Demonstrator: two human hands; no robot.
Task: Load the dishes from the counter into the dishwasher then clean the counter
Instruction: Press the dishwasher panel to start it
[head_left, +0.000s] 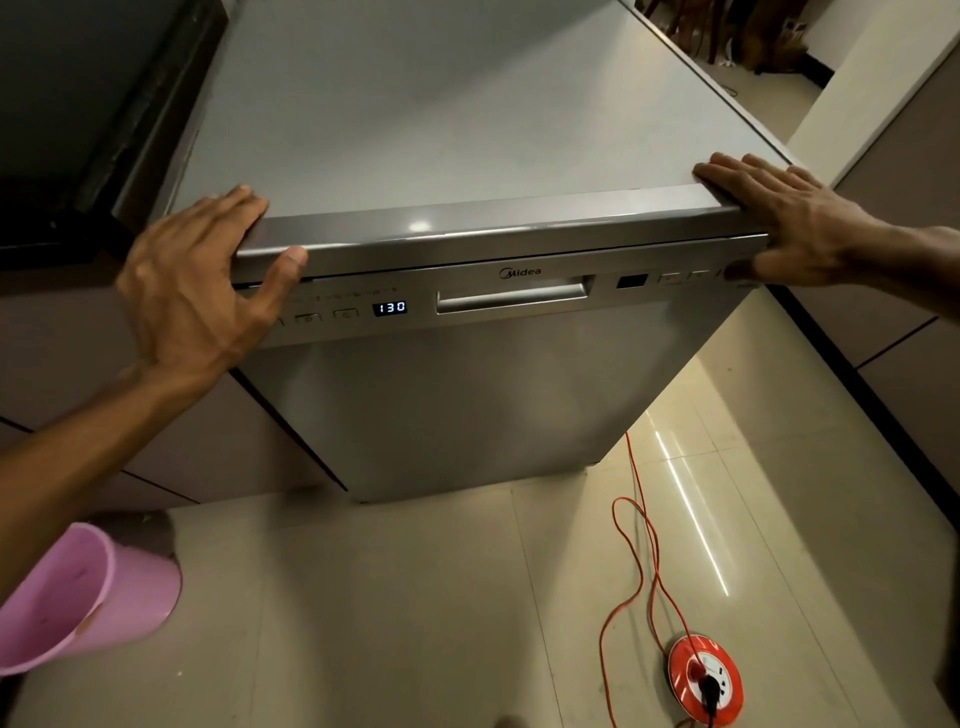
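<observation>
While both hands rest on its front top corners, the silver Midea dishwasher (467, 395) stands with its door closed, and its display (390, 307) reads 130. The left hand (192, 291) lies over the left corner, fingers (228, 208) spread across the top edge and the thumb pressed against the front of the trim, above the control buttons. The right hand (779, 218) lies flat over the right corner, fingers (737, 169) slightly fanned on the grey top panel (467, 104), the thumb down on the front of the panel near the right-hand buttons. Neither hand is closed around anything; both simply bear on the appliance. A recessed door handle (511, 301) sits in the middle of the control strip, untouched. To the left, a dark counter (78, 104) runs beside the machine. On the tiled floor (415, 597) a pink bucket (78, 597) lies tilted at lower left, and an orange cable (644, 530) trails to a red extension reel (705, 670) with a black plug in it.
</observation>
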